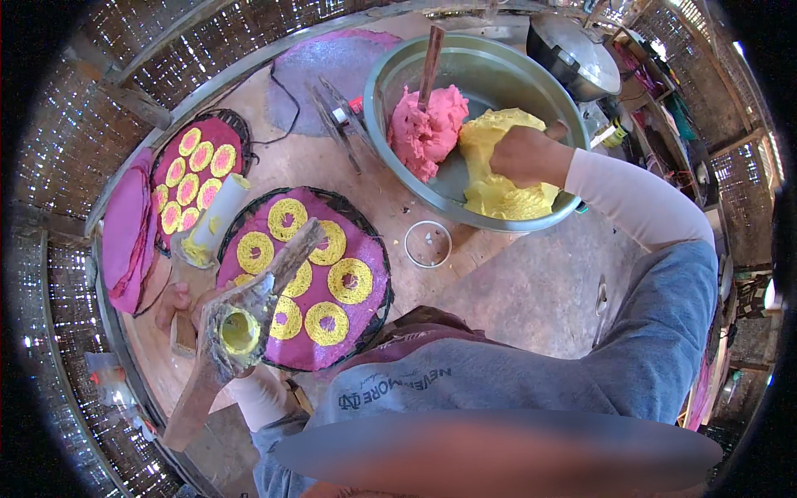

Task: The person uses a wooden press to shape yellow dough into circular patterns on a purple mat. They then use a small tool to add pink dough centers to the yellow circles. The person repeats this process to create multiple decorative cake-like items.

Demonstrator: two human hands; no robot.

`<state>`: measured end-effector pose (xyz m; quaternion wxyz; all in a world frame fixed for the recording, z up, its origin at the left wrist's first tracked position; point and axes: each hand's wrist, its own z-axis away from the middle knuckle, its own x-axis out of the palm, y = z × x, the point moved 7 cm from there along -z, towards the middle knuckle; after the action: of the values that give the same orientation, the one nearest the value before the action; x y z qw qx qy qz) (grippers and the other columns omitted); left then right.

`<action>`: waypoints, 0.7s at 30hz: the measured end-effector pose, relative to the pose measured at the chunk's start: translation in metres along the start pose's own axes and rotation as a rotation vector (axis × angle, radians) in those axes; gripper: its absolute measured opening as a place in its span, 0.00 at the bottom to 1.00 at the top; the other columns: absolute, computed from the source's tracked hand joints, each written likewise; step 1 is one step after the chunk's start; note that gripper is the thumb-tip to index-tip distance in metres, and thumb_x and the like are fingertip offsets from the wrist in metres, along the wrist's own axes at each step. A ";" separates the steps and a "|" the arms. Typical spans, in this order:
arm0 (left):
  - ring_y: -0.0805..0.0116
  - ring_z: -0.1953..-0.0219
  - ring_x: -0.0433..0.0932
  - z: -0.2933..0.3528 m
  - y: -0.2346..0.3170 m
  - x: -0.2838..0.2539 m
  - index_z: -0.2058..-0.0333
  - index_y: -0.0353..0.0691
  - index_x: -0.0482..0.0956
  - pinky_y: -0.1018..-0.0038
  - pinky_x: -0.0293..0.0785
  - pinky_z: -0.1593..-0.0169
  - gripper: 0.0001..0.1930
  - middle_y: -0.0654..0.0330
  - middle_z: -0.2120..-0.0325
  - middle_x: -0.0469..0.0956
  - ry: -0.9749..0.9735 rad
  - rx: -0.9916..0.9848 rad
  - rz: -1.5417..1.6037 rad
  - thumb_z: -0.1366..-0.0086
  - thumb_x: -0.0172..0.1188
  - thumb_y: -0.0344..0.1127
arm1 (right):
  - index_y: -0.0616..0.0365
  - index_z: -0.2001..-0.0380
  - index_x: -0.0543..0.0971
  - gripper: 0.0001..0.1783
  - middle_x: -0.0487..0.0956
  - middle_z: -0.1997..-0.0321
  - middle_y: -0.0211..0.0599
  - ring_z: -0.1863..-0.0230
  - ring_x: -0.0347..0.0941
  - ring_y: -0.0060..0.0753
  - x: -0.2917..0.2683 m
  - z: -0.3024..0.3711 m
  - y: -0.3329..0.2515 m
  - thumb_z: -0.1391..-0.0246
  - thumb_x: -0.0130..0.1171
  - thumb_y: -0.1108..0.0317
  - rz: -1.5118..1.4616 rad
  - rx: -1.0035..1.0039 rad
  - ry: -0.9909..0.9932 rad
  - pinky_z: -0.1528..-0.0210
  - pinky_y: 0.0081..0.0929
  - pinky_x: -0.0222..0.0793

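Observation:
My right hand [527,156] is closed on the yellow dough [506,195] in a large grey-green basin [390,178]; its fingertips are partly hidden. Pink dough [419,124] lies beside the yellow, with a wooden stick [431,66] standing in it. At the left, my left hand [174,303] grips a wooden hand press [286,257], which covers part of the hand. The press's round chamber [239,332] has yellow residue inside. A white cylindrical plunger [222,217], smeared with yellow dough at one end, stands out from the press.
Beneath the press, a round woven tray [378,236] with purple cloth carries several yellow dough rings [349,280]. Another tray [241,124] holds yellow rings with pink centres. Metal tongs [332,124] and a small clear ring-shaped lid [427,243] lie near the basin. A lidded pot [573,54] stands behind it.

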<state>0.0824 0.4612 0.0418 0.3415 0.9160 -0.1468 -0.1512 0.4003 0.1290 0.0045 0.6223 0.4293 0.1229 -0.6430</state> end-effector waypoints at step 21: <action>0.63 0.67 0.69 -0.043 0.069 0.100 0.65 0.44 0.71 0.68 0.66 0.61 0.17 0.59 0.68 0.67 -0.101 0.448 0.045 0.54 0.64 0.37 | 0.64 0.55 0.74 0.18 0.78 0.73 0.34 0.76 0.67 0.19 -0.065 0.163 0.001 0.45 0.53 0.62 -1.178 0.211 0.541 0.73 0.20 0.63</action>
<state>0.1782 0.3988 0.1011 0.1249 0.9566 -0.2142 -0.1529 0.3272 0.0612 0.1482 0.0677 0.4954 0.4256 -0.7542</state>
